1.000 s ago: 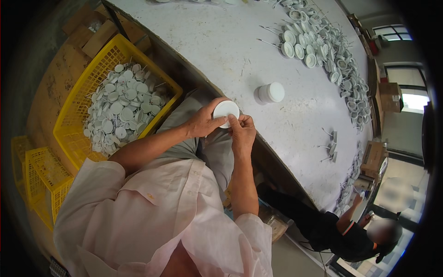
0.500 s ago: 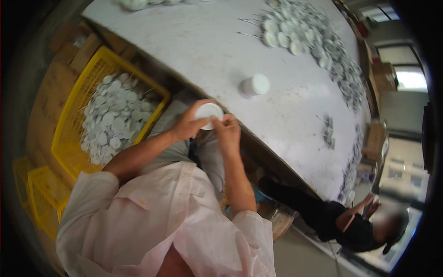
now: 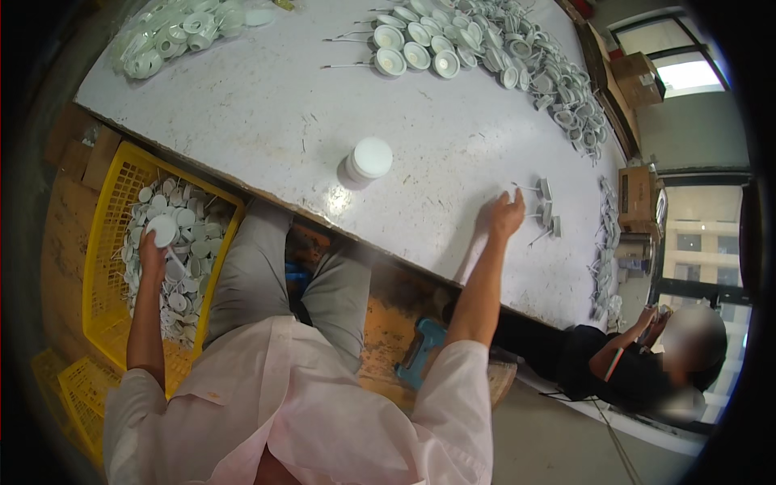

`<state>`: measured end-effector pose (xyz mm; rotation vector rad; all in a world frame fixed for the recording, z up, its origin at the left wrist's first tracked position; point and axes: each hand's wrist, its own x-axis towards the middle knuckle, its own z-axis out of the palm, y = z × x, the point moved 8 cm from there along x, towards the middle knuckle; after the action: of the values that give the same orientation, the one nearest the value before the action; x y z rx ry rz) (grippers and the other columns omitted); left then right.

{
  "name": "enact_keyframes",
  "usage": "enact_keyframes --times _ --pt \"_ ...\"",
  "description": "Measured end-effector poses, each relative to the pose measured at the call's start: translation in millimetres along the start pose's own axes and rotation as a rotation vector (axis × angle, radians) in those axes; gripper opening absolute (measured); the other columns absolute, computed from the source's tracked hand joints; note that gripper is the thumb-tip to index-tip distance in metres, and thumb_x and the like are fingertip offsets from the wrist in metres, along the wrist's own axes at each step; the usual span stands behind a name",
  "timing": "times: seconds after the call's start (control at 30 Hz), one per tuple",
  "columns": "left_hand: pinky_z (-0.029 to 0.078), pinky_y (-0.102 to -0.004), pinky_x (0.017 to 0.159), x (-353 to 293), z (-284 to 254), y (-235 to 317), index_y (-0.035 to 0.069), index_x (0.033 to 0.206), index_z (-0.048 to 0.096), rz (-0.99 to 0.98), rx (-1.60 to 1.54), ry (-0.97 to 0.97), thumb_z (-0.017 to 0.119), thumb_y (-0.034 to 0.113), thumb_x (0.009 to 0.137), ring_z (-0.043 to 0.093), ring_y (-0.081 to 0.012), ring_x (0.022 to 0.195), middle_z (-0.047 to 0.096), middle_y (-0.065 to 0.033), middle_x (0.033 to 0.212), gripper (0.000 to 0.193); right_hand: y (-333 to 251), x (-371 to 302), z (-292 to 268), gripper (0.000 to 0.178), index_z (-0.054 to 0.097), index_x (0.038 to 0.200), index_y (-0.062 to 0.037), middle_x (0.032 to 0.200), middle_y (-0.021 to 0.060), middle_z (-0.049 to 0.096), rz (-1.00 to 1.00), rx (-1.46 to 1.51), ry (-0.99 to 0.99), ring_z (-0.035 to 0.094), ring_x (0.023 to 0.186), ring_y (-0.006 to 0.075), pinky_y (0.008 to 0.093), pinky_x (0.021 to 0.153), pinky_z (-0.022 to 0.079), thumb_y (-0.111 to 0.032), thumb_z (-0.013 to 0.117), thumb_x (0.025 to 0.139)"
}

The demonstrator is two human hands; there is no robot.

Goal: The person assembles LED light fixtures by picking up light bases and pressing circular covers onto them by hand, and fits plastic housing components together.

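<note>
Over the yellow crate on the left, my left hand (image 3: 152,255) grips a round white downlight (image 3: 164,230) by its edge. Many similar white discs with short wires (image 3: 184,311) fill the crate below it. My right hand (image 3: 508,215) is stretched out over the table, fingers apart and nothing seen in them. Just beyond its fingertips, a few white downlight housings with wires (image 3: 546,202) stand in a short row. A short stack of white round covers (image 3: 370,158) stands on the table between my hands.
The yellow crate (image 3: 95,267) stands beside my left leg, against the white table (image 3: 267,133). Heaped wired housings (image 3: 485,48) line its far side. A plastic bag of white rings (image 3: 174,36) lies at the far left. A person in dark clothes (image 3: 594,356) works at the right.
My hands have parted from in front of me. The left has carried the white disc over the crate; the right has reached out across the table. The view has shifted too.
</note>
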<state>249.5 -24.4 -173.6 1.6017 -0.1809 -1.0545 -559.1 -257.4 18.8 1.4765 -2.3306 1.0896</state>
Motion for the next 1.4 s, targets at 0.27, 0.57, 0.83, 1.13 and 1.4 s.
enact_keyframes --times 0.27,0.57,0.83,1.13,1.4 --pt "0.042 -0.0362 0.091 34.8 -189.5 -24.1 0.007 0.138 0.035 -0.146 0.346 0.399 0.052 0.019 0.086 0.052 -0.0262 0.111 0.046 -0.0130 0.131 0.056 4.8 27.8 36.1 0.029 0.065 0.103 -0.0027 0.104 0.0148 0.064 -0.182 -0.457 -0.308 0.059 0.096 0.0356 0.0409 0.085 0.048 -0.012 0.046 0.083" --pt "0.047 -0.0294 0.064 72.9 -190.5 -86.6 0.002 0.122 0.053 0.355 0.915 0.229 0.055 0.011 0.083 0.058 -0.0168 0.079 0.061 -0.0115 0.105 0.040 -99.7 -101.1 -21.4 0.027 0.065 0.084 -0.0049 0.085 0.0109 0.064 -0.222 -0.289 -0.372 0.059 0.086 0.0323 0.0418 0.076 0.048 -0.030 0.062 0.077" --pt "0.048 -0.0251 0.071 -39.3 82.9 -70.4 0.000 0.111 0.059 0.308 0.473 -0.409 0.054 0.008 0.089 0.062 -0.0138 0.086 0.065 -0.0075 0.099 0.023 -108.3 -98.4 4.0 0.031 0.065 0.093 -0.0033 0.094 0.0135 0.062 -0.087 -0.133 -0.356 0.061 0.084 0.0295 0.0401 0.075 0.048 -0.031 0.065 0.079" --pt "0.049 -0.0299 0.087 -236.2 261.4 31.4 -0.002 0.132 0.036 0.151 0.105 -1.053 0.061 0.001 0.084 0.054 -0.0234 0.114 0.049 -0.0192 0.129 0.054 -158.0 -188.8 -19.9 0.015 0.057 0.082 -0.0030 0.068 0.0008 0.055 0.255 0.725 -0.381 0.046 0.057 0.0065 0.0211 0.052 0.038 -0.015 0.057 0.090" --pt "0.042 -0.0313 0.097 -250.1 294.9 81.5 0.003 0.132 0.037 0.509 0.308 -0.830 0.082 0.010 0.066 0.051 -0.0181 0.114 0.053 -0.0113 0.123 0.081 -272.1 -286.8 -40.3 0.007 0.061 0.092 -0.0005 0.085 -0.0005 0.061 0.024 1.091 -0.870 0.054 0.075 0.0066 0.0213 0.069 0.044 -0.002 0.057 0.086"
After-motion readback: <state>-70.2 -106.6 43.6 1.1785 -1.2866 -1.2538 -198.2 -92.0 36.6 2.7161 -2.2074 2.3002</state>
